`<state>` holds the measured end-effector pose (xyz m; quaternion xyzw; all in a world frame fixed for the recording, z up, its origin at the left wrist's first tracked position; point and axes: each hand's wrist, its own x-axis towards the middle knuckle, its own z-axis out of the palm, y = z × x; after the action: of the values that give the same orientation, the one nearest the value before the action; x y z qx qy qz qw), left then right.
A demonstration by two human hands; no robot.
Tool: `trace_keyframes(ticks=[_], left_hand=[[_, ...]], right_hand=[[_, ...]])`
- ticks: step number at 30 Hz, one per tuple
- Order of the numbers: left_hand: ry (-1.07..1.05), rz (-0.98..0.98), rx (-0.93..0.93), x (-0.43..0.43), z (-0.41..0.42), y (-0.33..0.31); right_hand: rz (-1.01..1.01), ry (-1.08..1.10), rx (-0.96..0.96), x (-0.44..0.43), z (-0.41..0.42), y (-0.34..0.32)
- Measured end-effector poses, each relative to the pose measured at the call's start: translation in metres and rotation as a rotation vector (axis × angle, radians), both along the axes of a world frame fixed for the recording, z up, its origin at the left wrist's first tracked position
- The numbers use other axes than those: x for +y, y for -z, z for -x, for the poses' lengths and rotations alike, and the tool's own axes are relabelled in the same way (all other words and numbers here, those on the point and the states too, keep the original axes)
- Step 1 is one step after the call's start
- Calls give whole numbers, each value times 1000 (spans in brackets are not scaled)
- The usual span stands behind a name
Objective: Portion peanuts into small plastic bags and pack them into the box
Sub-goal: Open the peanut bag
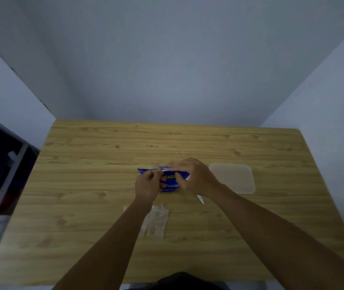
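A blue peanut packet [170, 182] with yellow and white lettering stands at the middle of the wooden table [83, 185]. My left hand [148, 185] pinches its top left part and my right hand [194, 176] grips its top right part. Both hands hide much of the packet. A small pile of clear plastic bags [156, 221] lies flat on the table just in front of the packet, partly under my left forearm. A translucent lidded plastic box [232, 177] sits to the right of my right hand.
A thin white strip [200, 199] lies on the table below my right wrist. Walls close in behind and on both sides of the table. A dark shelf unit [1, 170] stands at the left, off the table.
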<state>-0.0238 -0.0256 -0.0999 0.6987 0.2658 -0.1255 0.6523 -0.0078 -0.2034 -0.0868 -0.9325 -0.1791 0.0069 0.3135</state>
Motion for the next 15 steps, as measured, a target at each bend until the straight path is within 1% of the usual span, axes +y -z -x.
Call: trace_keyframes(ticks=[2, 8, 10, 13, 15], left_hand=[[-32, 18, 11, -2, -2, -1], [-82, 91, 70, -2, -5, -4], [-94, 112, 83, -2, -6, -5], [-108, 135, 98, -2, -7, -7], [-109, 127, 103, -2, -7, -7]], right_hand=[[-9, 30, 81, 6, -9, -7], [132, -11, 353, 17, -43, -19], [157, -36, 389, 17, -51, -24], [134, -33, 390, 19, -56, -32], [168, -70, 418, 22, -59, -35]])
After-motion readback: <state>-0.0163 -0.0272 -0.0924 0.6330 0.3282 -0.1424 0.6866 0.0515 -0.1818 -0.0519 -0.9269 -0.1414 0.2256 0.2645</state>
